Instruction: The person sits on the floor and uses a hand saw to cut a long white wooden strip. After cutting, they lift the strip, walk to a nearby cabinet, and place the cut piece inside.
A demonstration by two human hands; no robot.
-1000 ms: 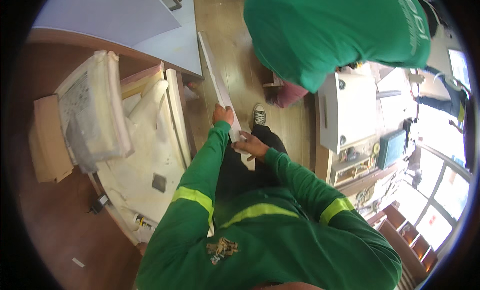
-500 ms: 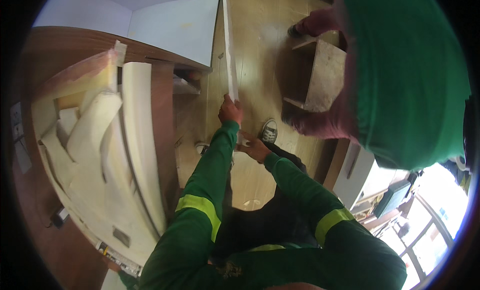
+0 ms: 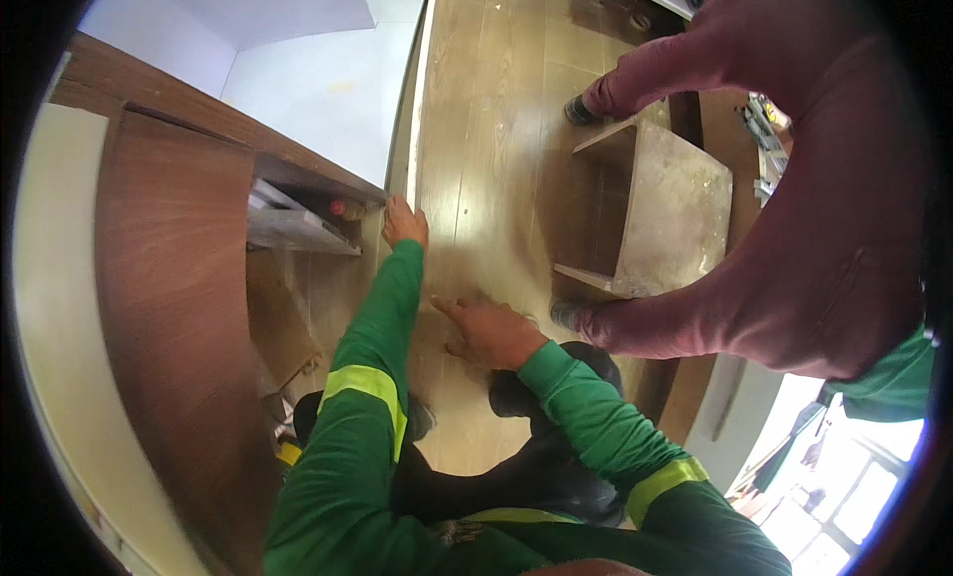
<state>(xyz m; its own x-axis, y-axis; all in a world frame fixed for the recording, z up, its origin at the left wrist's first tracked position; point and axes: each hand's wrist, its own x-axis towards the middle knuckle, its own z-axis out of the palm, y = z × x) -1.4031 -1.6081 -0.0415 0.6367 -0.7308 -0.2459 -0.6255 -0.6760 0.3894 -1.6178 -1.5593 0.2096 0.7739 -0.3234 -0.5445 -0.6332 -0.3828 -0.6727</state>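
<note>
A long, narrow white strip (image 3: 421, 89) stretches away along the front of the white cabinet base (image 3: 318, 104). My left hand (image 3: 405, 223) is closed around its near end, close to the cabinet's corner. My right hand (image 3: 491, 333) is lower and to the right, over the wooden floor (image 3: 486, 179). Its thumb and fingers are apart, and nothing shows in it. Part of the strip's near end is hidden under my left hand.
A co-worker in dark red trousers (image 3: 814, 218) stands at the right, legs around a worn wooden box stool (image 3: 685, 209). At the left are a brown cabinet panel (image 3: 174, 268), a low opening with white boards (image 3: 298, 223), and a cream board edge (image 3: 69, 278).
My view has dropped lower and shifted. The strip now lies closer along the cabinet front, my left hand still on it. My right hand has come away from the strip's near end.
</note>
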